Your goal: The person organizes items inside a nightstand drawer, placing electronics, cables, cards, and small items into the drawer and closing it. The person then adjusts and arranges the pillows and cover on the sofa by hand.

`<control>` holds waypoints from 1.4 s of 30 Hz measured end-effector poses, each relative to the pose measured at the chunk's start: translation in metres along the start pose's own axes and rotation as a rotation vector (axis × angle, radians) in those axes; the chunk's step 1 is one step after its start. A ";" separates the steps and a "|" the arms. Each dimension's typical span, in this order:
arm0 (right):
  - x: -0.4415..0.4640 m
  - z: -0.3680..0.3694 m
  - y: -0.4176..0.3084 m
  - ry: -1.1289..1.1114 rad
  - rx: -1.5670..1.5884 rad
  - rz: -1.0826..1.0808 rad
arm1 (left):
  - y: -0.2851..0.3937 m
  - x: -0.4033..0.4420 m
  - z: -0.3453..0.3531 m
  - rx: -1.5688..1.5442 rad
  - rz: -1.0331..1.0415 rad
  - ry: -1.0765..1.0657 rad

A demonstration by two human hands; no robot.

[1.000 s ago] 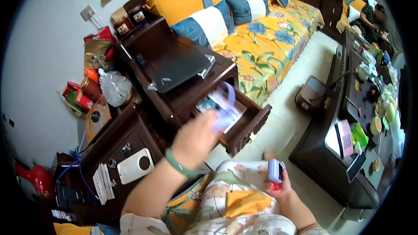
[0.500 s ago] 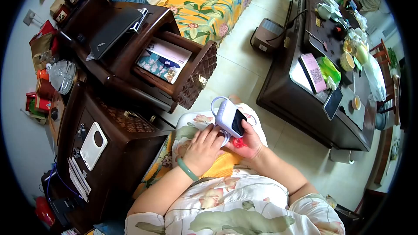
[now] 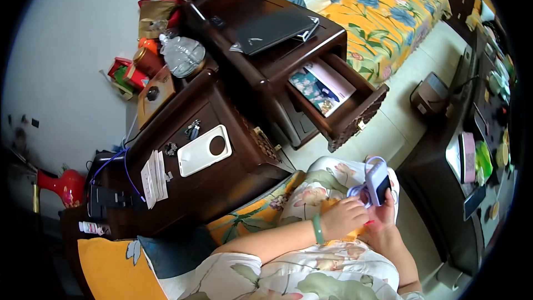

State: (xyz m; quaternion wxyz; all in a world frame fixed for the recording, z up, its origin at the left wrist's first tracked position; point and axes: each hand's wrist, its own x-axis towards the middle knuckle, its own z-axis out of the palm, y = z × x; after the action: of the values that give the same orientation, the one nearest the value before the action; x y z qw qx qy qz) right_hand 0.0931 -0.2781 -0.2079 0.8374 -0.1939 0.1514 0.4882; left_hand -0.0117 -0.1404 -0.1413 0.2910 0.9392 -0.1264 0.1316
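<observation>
On my lap, my right hand [image 3: 384, 218] grips a small lavender power bank [image 3: 377, 182] with a dark glossy screen, holding it upright. A looped lavender cable [image 3: 358, 193] hangs against its side. My left hand [image 3: 345, 218], with a green bangle [image 3: 318, 229] on the wrist, has its fingers curled at the cable just below the power bank; the fingertips are partly hidden. A bit of something red [image 3: 370, 223] shows at my right palm, mostly covered.
Left of my lap, a dark wooden cabinet [image 3: 222, 200] bears a white phone case [image 3: 204, 151], papers [image 3: 154, 180] and keys [image 3: 192, 129]. Ahead, a drawer [image 3: 363, 119] stands pulled out beneath a black laptop [image 3: 275, 30]. A cluttered dark table [image 3: 444, 189] is at right.
My view has turned left, so the hands and power bank appear farther right and lower. The power bank stands more upright, and my left hand stays beside the cable.
</observation>
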 end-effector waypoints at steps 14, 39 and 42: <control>0.020 -0.010 -0.026 0.018 -0.011 0.025 | -0.009 -0.138 -0.267 1.121 -1.158 0.047; 0.025 -0.024 -0.046 -0.224 0.042 0.254 | -0.280 0.155 -0.204 -1.497 -0.860 1.463; 0.026 -0.023 -0.047 -0.231 0.045 0.255 | -0.283 0.155 -0.204 -1.399 -0.878 1.514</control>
State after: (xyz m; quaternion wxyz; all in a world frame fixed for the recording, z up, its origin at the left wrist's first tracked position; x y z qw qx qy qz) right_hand 0.1446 -0.2906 -0.2315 0.7846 -0.0967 0.0883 0.6060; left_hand 0.1863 0.1794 -0.0745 0.7779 0.2096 0.3795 0.4549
